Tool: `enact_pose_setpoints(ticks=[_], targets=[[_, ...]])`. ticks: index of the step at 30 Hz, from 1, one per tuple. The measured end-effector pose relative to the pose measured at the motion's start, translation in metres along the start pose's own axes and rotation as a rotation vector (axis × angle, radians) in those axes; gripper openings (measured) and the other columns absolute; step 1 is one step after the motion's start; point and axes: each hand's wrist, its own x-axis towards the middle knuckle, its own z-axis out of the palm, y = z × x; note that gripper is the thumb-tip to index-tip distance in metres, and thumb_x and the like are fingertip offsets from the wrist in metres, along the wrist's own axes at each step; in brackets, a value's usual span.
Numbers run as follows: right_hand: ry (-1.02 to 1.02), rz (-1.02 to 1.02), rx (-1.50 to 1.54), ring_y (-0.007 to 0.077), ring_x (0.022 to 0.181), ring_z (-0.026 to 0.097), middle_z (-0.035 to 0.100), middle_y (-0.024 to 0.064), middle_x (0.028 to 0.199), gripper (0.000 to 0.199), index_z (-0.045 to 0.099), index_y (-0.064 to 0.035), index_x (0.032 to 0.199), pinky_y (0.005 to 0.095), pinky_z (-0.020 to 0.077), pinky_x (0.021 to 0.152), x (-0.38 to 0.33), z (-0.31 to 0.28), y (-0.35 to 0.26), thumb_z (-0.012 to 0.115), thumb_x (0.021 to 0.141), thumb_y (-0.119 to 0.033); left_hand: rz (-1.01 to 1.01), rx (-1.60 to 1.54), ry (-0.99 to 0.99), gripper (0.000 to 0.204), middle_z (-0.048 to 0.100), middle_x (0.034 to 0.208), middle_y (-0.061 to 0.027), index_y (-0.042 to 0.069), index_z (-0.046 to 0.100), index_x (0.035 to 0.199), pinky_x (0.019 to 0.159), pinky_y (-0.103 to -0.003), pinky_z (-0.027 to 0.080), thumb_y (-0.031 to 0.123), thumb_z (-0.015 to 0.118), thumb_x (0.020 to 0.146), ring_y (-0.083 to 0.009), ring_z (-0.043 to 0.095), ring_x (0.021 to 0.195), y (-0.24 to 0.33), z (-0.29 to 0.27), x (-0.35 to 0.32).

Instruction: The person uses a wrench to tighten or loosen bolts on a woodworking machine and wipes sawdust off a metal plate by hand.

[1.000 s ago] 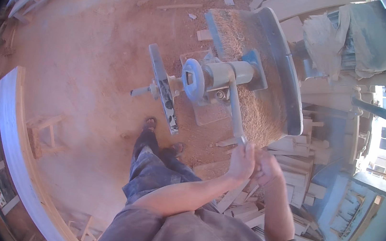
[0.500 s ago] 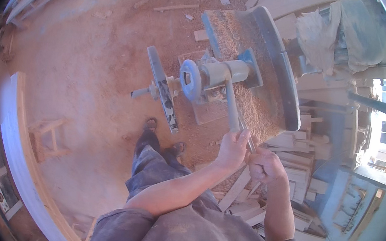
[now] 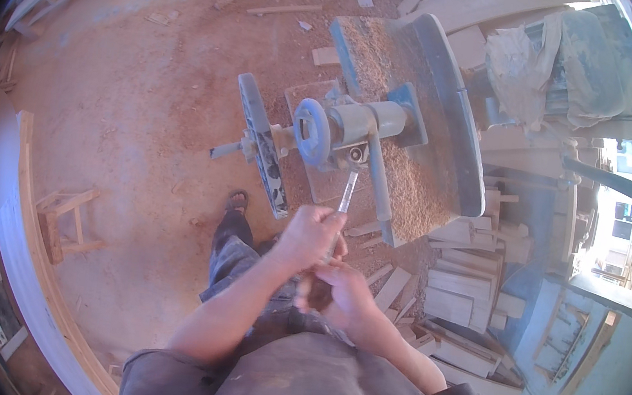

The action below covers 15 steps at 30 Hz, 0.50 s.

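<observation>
You are gripping a chisel with both hands, directly in front of your torso and above your knee. Your left hand is closing around the shank just below the exposed blade, fingers wrapped tight. Your right hand is closing around the lower end, where a dark handle appears to sit inside the palm; the handle itself is mostly hidden, so its shape cannot be told. Both hands are touching or nearly touching each other.

The blade is pointing up and away from you, its tip standing just beside the bench grinder, below the blue round wheel guard. Whether the tip is touching the wheel cannot be told from this view.

Judged by appearance, the chisel is a stiff, narrow steel tool, light enough for one hand but sharp at the far end. You are best taking hold on the handle and the lower shank, keeping fingers clear of the edge. Bare metal may be slippery under dusty fingers.

Beyond the grinder, a blue-edged machine table is carrying a thick layer of sawdust. A flat grey wheel is standing at the left of the grinder shaft. Short timber offcuts are lying stacked to your right, and a small wooden stool is standing on the dusty floor to your left.
</observation>
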Motion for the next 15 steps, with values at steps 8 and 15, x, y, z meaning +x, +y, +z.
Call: enact_pose_setpoints(ticks=[8, 15], targets=[[0.007, 0.080, 0.002, 0.0316, 0.088, 0.069, 0.069, 0.0164, 0.097, 0.025, 0.056, -0.0021, 0.113, 0.0417, 0.0567, 0.071, 0.034, 0.068, -0.004, 0.041, 0.103, -0.019, -0.026, 0.469, -0.128, 0.036, 0.070, 0.068, -0.0126, -0.001, 0.061, 0.076, 0.057, -0.034, 0.049, 0.027, 0.056, 0.098, -0.0176, 0.065, 0.060, 0.042, -0.056, 0.007], [-0.086, 0.048, 0.031, 0.0291, 0.081, 0.070, 0.069, 0.0139, 0.092, 0.025, 0.062, -0.0012, 0.106, 0.0398, 0.0571, 0.062, 0.051, 0.056, -0.001, 0.051, 0.098, -0.021, 0.255, 1.019, 0.234, 0.025, 0.069, 0.074, -0.0187, 0.005, 0.068, 0.092, 0.075, -0.047, 0.052, 0.029, 0.061, 0.095, -0.0360, 0.069, 0.077, 0.050, -0.037, -0.012]])
